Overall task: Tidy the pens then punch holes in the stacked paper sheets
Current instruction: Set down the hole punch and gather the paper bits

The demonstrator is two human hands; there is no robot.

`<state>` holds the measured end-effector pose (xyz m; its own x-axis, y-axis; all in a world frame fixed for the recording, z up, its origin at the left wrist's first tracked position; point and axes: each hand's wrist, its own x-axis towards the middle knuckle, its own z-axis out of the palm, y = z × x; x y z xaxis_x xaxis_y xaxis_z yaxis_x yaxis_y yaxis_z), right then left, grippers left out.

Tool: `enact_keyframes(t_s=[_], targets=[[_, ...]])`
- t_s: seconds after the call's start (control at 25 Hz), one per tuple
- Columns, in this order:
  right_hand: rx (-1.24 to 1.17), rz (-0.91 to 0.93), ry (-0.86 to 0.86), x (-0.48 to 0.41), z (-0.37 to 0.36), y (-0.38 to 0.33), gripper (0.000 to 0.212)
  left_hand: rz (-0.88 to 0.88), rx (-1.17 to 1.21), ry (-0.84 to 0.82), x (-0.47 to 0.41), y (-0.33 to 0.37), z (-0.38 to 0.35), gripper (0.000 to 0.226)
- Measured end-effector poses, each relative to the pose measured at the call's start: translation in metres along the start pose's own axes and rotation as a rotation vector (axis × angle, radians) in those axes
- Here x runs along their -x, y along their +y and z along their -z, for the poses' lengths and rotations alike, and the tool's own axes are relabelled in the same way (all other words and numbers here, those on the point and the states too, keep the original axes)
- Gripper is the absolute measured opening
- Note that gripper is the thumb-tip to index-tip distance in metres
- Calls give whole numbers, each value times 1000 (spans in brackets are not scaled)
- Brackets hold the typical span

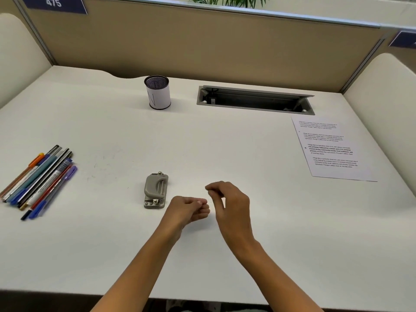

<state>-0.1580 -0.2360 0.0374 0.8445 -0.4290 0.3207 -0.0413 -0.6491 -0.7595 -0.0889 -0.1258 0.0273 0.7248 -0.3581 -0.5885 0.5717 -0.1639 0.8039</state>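
Hole punch (155, 190) beside hands; desk (225, 143) beyond bare.

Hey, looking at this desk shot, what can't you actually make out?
Paper print: too small to read, head view.
Sheet count: top sheet hides any beneath.
Pen cup inside: dark, mostly hidden by its wall.
Blue sign at right: cut off by the frame edge.
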Motion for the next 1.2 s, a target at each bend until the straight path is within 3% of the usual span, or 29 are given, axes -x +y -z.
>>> enact_keyframes(t_s=[0.28, 0.64, 0.88, 1.2], targets=[[-80, -145, 68, -10, -7, 33, 13, -129, 18, 65, -9, 39, 29, 16], [298, -127, 28, -93, -72, 72, 14, -406, -101, 219, -92, 166, 92, 21], [711, -49, 58, -146, -104, 89, 6, -520, -282, 404, -175, 275, 116, 21], [781, -37, 49, -148, -111, 103, 19, -467, -744, 406, -256, 321, 112, 14]])
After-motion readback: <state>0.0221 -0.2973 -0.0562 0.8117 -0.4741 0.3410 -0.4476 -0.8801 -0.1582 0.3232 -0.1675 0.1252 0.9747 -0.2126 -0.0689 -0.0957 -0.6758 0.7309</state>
